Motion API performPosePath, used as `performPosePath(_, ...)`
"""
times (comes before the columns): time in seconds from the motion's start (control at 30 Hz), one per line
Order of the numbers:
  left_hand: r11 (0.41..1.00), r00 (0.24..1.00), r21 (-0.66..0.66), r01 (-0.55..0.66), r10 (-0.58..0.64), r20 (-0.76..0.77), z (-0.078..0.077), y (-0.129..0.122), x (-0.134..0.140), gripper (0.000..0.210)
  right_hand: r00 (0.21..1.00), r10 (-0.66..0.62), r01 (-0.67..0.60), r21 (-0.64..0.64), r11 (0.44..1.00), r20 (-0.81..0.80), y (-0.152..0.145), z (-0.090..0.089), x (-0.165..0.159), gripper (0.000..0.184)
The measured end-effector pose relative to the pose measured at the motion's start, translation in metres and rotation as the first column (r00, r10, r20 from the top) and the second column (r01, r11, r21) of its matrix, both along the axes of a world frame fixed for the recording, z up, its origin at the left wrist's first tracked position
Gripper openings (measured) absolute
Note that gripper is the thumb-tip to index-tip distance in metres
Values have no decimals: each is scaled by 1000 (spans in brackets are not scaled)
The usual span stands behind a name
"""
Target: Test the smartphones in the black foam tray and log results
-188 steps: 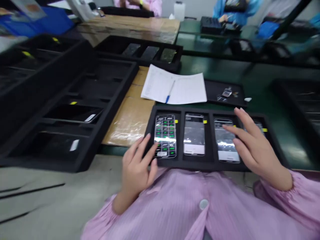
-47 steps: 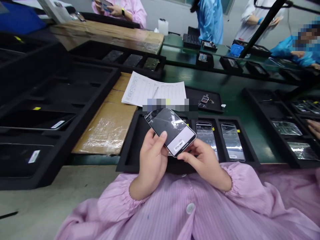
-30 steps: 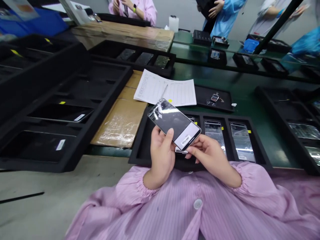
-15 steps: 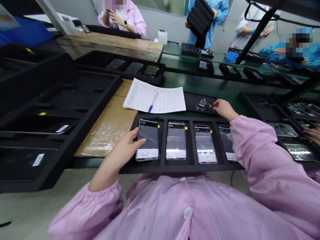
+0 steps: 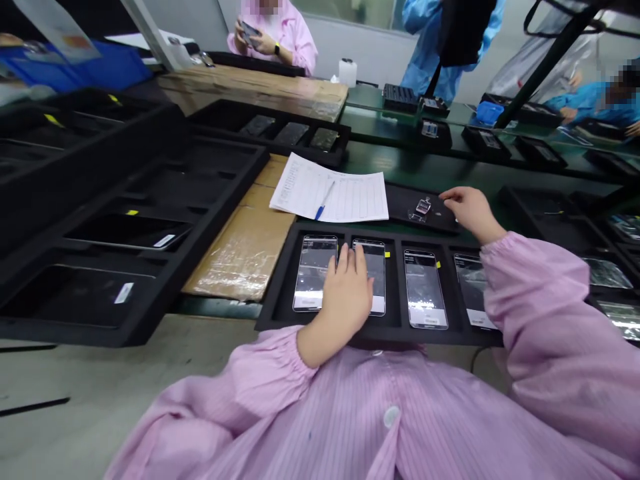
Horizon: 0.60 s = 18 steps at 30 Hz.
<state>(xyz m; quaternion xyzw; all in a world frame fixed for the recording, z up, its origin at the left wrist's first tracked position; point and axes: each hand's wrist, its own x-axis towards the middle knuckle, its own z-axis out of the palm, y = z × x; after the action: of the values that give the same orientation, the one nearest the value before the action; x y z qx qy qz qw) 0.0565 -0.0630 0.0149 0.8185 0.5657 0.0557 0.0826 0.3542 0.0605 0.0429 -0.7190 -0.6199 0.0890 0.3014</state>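
Your left arm (image 5: 265, 367) angles inward across your front, its hand (image 5: 349, 290) palm down with the fingers stretched forward, slightly apart. Your right arm (image 5: 543, 287) reaches farther out, that hand (image 5: 471, 210) turned inward, thumb and forefinger tips drawn close together.

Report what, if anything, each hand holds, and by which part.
Left hand: nothing; it is open over a phone. Right hand: cannot tell; its fingers are pinched near the small black tray.
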Motion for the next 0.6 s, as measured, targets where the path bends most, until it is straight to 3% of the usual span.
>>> performPosePath(0.13, 990, 992, -62, 123, -123, -1, 16, 32, -9, 49, 956, 197, -179, 100, 979, -217, -96, 34, -43, 12)
performPosePath(0.23, 986, 989, -75, 149, -147, 34, 16, 57, -9, 39, 873, 262, -229, 128, 965, -411, -168, 35, -81, 6)
performPosePath(0.33, 994, 994, -38, 105, -104, 40, 6, 72, -4, 36, 811, 280, -224, 170, 960, -514, -207, 3, -105, 4)
performPosePath(0.47, 994, 992, 8, 108, -108, 64, -6, 82, -2, 34, 703, 222, -129, 185, 974, -675, -214, -49, -115, 6)
performPosePath(0.6, 990, 986, 12, 138, -139, 92, -9, 86, -5, 37, 587, 168, -13, 198, 980, -792, -211, -67, -115, 6)
